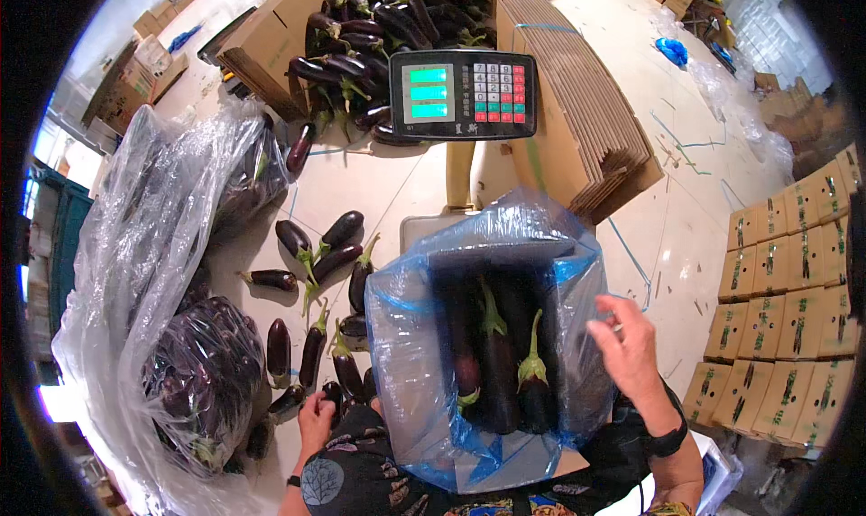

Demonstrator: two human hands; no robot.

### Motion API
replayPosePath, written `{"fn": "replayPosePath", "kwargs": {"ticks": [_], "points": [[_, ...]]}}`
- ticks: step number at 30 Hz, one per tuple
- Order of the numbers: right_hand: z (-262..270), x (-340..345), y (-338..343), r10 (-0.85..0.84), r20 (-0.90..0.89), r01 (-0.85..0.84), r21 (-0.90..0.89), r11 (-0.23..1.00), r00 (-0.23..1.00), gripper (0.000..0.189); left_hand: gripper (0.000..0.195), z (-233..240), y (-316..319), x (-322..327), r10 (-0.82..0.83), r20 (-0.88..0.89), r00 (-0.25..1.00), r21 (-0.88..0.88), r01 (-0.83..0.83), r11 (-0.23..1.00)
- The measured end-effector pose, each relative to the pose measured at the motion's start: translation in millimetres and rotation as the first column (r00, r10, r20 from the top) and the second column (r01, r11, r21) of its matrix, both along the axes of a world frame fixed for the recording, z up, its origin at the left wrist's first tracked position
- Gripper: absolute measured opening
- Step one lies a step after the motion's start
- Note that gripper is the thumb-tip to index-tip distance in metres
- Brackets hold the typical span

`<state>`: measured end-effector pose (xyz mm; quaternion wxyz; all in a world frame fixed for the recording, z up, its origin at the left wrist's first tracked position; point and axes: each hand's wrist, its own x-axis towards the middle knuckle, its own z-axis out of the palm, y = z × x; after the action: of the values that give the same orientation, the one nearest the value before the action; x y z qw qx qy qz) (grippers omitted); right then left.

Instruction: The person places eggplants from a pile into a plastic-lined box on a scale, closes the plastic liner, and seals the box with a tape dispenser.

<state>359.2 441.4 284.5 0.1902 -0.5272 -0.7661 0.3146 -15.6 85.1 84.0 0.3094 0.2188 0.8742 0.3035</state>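
A cardboard box lined with blue-tinted plastic film [406, 381] stands before me on the scale platform [414, 230], with eggplants [499, 374] inside. My right hand [626, 340] is raised at the box's right side, fingers spread and nothing in them. Low on the left, my left hand [315, 418] reaches down at a dark eggplant [332, 393] among the loose ones on the floor; whether its fingers grip it is unclear. More loose eggplants [279, 353] lie left of the box. Beyond it rises the scale's display [463, 95], its screen lit green.
Clear plastic bags of eggplants [203, 374] stand at the left. A large eggplant heap [392, 22] lies behind the display, between upright flattened cartons [267, 49] and a strapped carton stack [575, 96]. Closed cartons [778, 313] are stacked at right. Blue strapping [629, 252] lies on the floor.
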Motion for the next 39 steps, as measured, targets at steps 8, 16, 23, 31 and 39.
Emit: {"fn": "replayPosePath", "kwargs": {"ticks": [8, 16, 23, 31, 39], "points": [[-47.3, 37.9, 46.9, -0.234, -0.189, 0.164, -0.326, 0.931, 0.954, 0.046, 0.035, 101.5, 179.0, -26.9, -0.193, 0.254, 0.948, 0.274, 0.121, 0.954], [-41.0, 12.4, 76.9, -0.285, -0.334, 0.034, -0.595, 0.803, 0.898, 0.052, 0.058, 136.5, 273.2, -19.5, -0.467, 0.332, 0.820, 0.360, 0.347, 0.866], [-59.1, 0.9, 80.1, -0.386, -0.498, -0.136, -0.731, 0.669, 0.776, 0.044, 0.045, 135.9, 291.7, -14.6, -0.587, 0.425, 0.689, 0.333, 0.484, 0.809], [-61.5, -1.7, 99.3, -0.278, -0.403, 0.072, -0.457, 0.886, 0.872, 0.018, 0.013, 136.2, 307.4, -12.0, -0.606, 0.049, 0.794, 0.399, 0.541, 0.741], [-16.3, -12.0, 75.2, 0.059, -0.338, 0.019, 0.223, 0.975, 0.939, 0.016, 0.013, 192.3, 306.6, -0.4, -0.540, -0.018, 0.841, 0.506, 0.474, 0.721]]}}
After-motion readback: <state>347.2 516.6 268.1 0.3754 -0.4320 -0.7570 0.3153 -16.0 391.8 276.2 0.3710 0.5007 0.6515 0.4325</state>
